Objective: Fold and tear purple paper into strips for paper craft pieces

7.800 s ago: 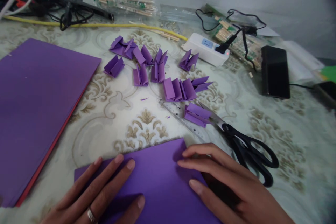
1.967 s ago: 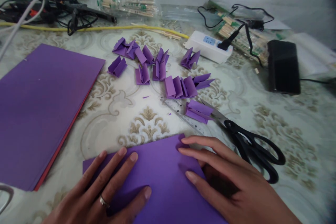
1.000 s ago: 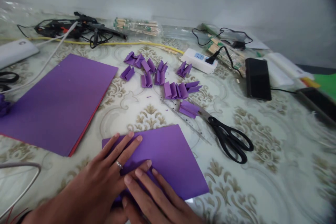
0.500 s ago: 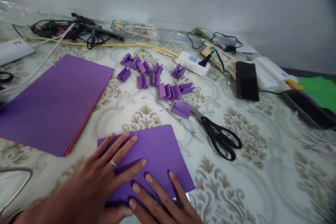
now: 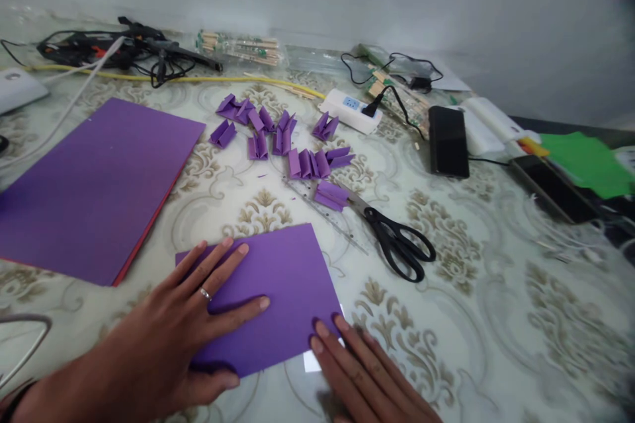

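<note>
1. I see a purple paper sheet (image 5: 278, 294) lying flat on the patterned tablecloth (image 5: 471, 291), near the bottom centre of my view.
2. My left hand (image 5: 193, 324) lies flat on the sheet's left half, fingers spread wide and gripping nothing; there is a ring on one finger.
3. My right hand (image 5: 364, 377) lies flat at the sheet's 5 o'clock corner, fingers extended with the fingertips (image 5: 320, 342) touching the paper edge, holding nothing.
4. A small white scrap (image 5: 311, 362) peeks out from under that same corner, just beside my right fingers.
5. At 1 o'clock from the sheet lie black scissors (image 5: 397, 244), blades closed, near a clear ruler (image 5: 325, 215).
6. A folded purple piece (image 5: 331, 195) lies on the ruler, beside the scissor blades.
7. Farther out at 12 o'clock is a scatter of folded purple pieces (image 5: 280, 139).
8. At 10 o'clock, well apart, lies a large stack of purple sheets (image 5: 94, 178) with a red edge showing underneath.
9. Toward 1 o'clock, far back, sit a white power strip (image 5: 350, 109) and a black box (image 5: 448, 140).
10. Along the far edge at 11 o'clock lie tangled black cables (image 5: 124, 53) and a yellow cord (image 5: 198, 79).
</note>
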Tool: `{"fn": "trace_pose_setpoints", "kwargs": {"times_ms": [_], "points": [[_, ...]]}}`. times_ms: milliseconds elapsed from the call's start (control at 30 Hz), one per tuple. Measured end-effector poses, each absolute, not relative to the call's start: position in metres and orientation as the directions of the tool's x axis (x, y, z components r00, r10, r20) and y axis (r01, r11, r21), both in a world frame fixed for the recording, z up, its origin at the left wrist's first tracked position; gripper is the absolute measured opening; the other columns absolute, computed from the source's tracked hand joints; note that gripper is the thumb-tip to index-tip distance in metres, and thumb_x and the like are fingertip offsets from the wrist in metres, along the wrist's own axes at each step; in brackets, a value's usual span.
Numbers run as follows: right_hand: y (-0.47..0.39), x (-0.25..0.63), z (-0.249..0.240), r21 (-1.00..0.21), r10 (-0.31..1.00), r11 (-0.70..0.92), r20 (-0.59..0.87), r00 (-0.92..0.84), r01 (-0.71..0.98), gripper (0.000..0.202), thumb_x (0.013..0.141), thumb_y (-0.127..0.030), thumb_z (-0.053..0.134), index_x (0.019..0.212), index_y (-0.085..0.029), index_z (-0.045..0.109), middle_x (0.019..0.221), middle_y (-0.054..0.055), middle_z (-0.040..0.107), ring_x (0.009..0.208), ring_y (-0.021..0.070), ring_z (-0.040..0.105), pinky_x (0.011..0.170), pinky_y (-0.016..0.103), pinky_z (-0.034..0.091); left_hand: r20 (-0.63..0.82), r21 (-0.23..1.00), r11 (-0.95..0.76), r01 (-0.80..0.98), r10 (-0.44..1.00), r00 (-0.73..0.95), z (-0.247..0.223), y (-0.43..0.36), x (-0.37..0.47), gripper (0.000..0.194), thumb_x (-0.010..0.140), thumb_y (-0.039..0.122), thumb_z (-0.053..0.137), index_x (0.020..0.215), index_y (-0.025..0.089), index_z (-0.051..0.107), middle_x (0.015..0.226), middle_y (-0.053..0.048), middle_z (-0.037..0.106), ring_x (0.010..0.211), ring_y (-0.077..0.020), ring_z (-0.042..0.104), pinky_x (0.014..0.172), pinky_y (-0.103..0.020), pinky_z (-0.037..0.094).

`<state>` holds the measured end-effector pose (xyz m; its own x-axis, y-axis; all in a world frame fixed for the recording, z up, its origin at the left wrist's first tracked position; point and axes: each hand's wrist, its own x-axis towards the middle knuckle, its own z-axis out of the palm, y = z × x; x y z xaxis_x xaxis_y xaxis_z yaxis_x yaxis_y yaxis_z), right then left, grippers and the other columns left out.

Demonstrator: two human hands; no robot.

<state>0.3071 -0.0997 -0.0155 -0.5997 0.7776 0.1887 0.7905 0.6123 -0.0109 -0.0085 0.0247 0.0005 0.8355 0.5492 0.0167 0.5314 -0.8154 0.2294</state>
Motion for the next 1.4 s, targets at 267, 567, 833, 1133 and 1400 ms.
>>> {"fn": "trace_pose_setpoints", "kwargs": {"times_ms": [267,567,833,1133,1400], "points": [[-0.104,0.307,-0.001,-0.018,0.815,0.57,0.141,-0.562,0.821,0.049,0.099,-0.02,0.054,0.147,-0.01,0.061,0.161,0.008,0.055,0.163,0.026,0.021,0.135,0.045,0.001,0.015,0.253,-0.84,0.48,0.5,0.866,0.008,0.03,-0.005,0.091,0.085,0.051,0.083,0.163,0.041,0.037,0.18,-0.01,-0.002,0.16,-0.0461,0.022,0.125,-0.066,0.026],[-0.084,0.24,0.003,-0.274,0.738,0.659,0.054,-0.673,0.7,0.05,0.106,-0.026,0.055,0.156,-0.019,0.053,0.166,0.001,0.049,0.154,0.0258,0.043,0.124,0.043,0.045,0.048,0.254,-0.853,0.455,0.481,0.875,0.008,0.032,-0.006,0.079,0.088,0.051,0.08,0.159,0.035,0.048,0.18,-0.013,0.006,0.159,-0.0474,0.025,0.124,-0.066,0.025],[-0.096,0.268,0.002,-0.266,0.799,0.593,0.076,-0.597,0.76,0.057,0.096,-0.007,0.053,0.151,-0.018,0.058,0.164,0.007,0.049,0.153,0.0292,0.045,0.114,0.048,0.055,0.066,0.231,-0.86,0.455,0.48,0.875,0.005,0.033,-0.025,0.097,0.079,0.07,0.081,0.162,0.036,0.044,0.18,-0.012,0.006,0.159,-0.0501,0.021,0.124,-0.068,0.025],[-0.112,0.301,-0.007,-0.23,0.875,0.479,0.2,-0.44,0.848,0.054,0.102,-0.012,0.049,0.156,-0.012,0.052,0.158,0.012,0.057,0.148,0.0258,0.052,0.116,0.044,0.054,0.051,0.179,-0.848,0.498,0.514,0.856,0.011,0.027,-0.039,0.1,0.075,0.066,0.086,0.161,0.037,0.045,0.18,-0.011,0.006,0.158,-0.0513,0.024,0.124,-0.065,0.028],[-0.093,0.319,0.002,-0.238,0.883,0.43,0.312,-0.351,0.871,0.048,0.102,-0.015,0.051,0.15,-0.015,0.057,0.148,0.012,0.067,0.148,0.0293,0.052,0.122,0.054,0.047,0.05,0.205,-0.855,0.477,0.496,0.867,0.021,0.033,-0.035,0.083,0.085,0.072,0.073,0.156,0.034,0.053,0.176,-0.012,0.023,0.159,-0.0474,0.024,0.127,-0.067,0.019]]}}
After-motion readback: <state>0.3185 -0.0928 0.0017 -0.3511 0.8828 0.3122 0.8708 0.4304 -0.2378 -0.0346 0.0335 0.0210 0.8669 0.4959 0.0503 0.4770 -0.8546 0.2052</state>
